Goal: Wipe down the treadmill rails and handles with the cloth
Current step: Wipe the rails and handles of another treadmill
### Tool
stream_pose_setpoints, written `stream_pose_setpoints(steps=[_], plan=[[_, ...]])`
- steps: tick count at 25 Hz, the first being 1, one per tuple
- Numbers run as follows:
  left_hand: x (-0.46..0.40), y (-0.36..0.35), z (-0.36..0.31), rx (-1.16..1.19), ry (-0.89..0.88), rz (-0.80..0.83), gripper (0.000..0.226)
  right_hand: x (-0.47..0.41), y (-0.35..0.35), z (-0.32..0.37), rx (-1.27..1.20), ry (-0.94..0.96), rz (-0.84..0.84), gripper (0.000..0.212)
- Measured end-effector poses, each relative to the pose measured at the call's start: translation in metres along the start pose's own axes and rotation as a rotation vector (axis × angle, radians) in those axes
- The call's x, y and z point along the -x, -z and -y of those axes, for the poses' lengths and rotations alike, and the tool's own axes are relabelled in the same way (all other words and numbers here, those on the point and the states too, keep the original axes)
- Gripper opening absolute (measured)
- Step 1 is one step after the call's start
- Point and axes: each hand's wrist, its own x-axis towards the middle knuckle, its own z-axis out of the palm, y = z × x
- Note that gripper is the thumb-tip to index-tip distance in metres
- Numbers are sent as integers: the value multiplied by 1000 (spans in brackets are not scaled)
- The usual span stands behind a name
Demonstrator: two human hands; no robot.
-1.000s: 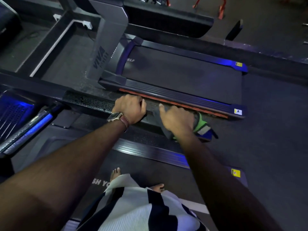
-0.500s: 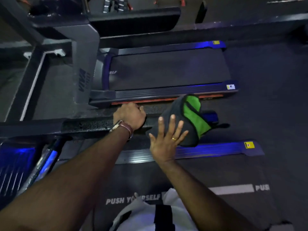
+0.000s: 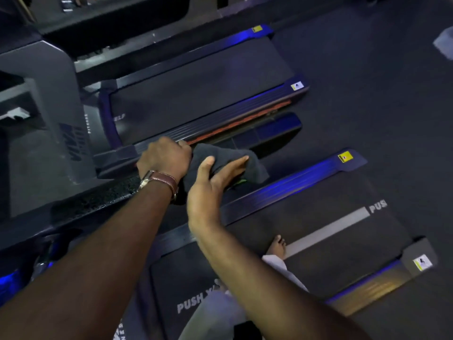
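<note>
While gripping, left hand (image 3: 164, 157) fisted.

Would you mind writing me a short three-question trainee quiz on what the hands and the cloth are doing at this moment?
1. True or false: the left hand, the one with the wristwatch, grips the handrail.
2. Which best describes the right hand?
A. Curled in a fist away from the cloth
B. Fingers straight, laid against the dark cloth
C. Resting on the treadmill belt
3. Fill in: the cloth is draped over the ____, between the two hands.

Key: 1 true; 2 B; 3 handrail.
</note>
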Motion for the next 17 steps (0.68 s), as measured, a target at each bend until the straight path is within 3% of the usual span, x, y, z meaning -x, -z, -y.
stream_pose_setpoints(steps=[1,3,5,6,7,8,10,12,14,17], plan=[[1,-1,0,1,-7,-10,49,-14,2,1,-18,56,-75,87],[3,0,-1,2,-14,-31,48,-35,-5,-2,-209,-38,-252,77],[4,1,-2,11,-14,-35,47,-34,-17,-8,-444,-315,-296,85],[5,1,-2,12,-16,-35,47,-25,-20,-9,-555,-474,-239,96],[5,2,-2,16,-21,-32,47,-20,-16,-6,-587,-463,-173,98],[5,2,-1,20,-25,-31,47,-15,-7,10,-584,-363,-151,84],[3,0,-1,17,-35,-39,47,-37,4,22,-638,-240,-249,62],[3,0,0,14,-42,-42,46,-46,12,41,-675,-417,-362,65],[5,2,-1,27,-44,-39,46,-37,13,49,-699,-652,-287,71],[6,4,-2,38,-41,-32,45,-15,20,54,-637,-900,-84,64]])
